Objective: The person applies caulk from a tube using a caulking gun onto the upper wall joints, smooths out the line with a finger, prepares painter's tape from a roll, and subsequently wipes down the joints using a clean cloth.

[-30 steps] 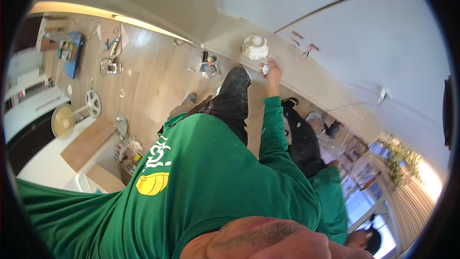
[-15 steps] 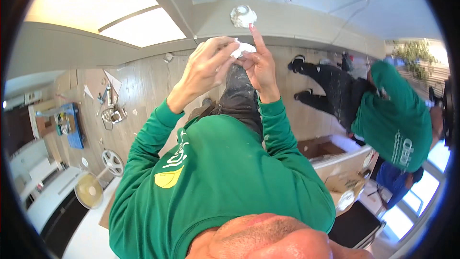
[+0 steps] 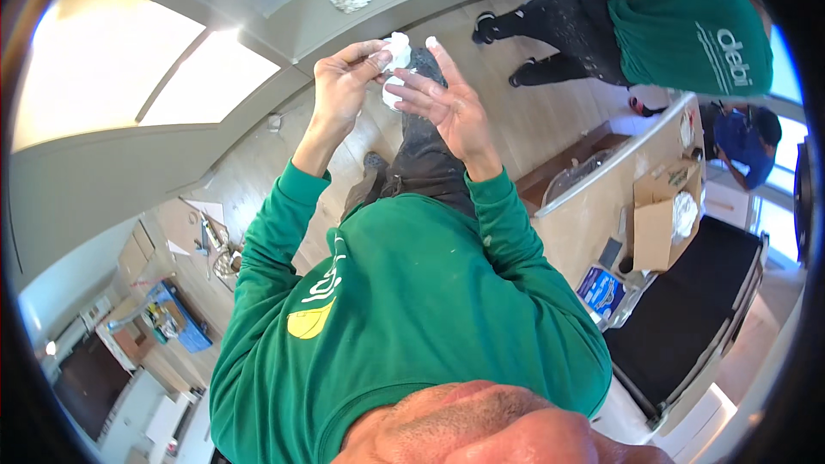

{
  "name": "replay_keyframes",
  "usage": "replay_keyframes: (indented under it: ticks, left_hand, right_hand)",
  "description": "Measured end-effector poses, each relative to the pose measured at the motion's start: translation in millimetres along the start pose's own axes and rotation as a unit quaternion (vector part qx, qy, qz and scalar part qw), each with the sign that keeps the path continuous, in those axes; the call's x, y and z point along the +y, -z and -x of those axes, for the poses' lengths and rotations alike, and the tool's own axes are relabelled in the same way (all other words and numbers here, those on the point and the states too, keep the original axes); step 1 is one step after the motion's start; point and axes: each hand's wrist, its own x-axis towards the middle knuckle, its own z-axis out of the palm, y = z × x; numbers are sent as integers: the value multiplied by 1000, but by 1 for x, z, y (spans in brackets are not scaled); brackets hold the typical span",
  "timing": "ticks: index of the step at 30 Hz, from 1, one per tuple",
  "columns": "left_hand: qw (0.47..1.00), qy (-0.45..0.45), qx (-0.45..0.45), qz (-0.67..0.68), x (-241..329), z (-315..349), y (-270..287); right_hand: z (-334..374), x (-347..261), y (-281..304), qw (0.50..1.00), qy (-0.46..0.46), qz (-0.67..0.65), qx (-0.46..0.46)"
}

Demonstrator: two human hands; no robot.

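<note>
Left hand [image 3: 339, 90] is pinching a crumpled white wad [image 3: 397, 49] between thumb and fingers, holding it above the dark trouser leg [image 3: 425, 155]. Right hand [image 3: 462, 118] is hanging loosely open just beside it, wearing a white dab [image 3: 431, 41] on one fingertip; can't tell if it's touching the lower white lump [image 3: 391, 94].

A wad [image 3: 398, 49] sits in the left hand [image 3: 340, 86].

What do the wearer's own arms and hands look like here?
Long green sleeves end in snug matching cuffs. The left hand and right hand are bare, with no gloves, and a white dab marks one right fingertip.
</note>
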Motion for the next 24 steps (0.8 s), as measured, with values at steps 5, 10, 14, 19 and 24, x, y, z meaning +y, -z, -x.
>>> replay_keyframes:
  ticks: [5,10,14,19,24]
  left_hand:
    - [997,1,-80,-11,-13,-3,-39]
    - [957,-54,-148,-244,-10,9,-93]
    - [983,66,-162,-52,-56,-14,-115]
    - [958,86,-262,-81,-89,-31,-181]
    - [976,59,-188,-91,-127,-52,-269]
  right_hand:
    - [39,7,22,986,69,143,50]
    - [68,21,49,889,161,408,129]
    - [98,-13,63,792,159,559,185]
    - [139,-40,119,783,98,562,249]
    - [194,-87,151,646,164,635,390]
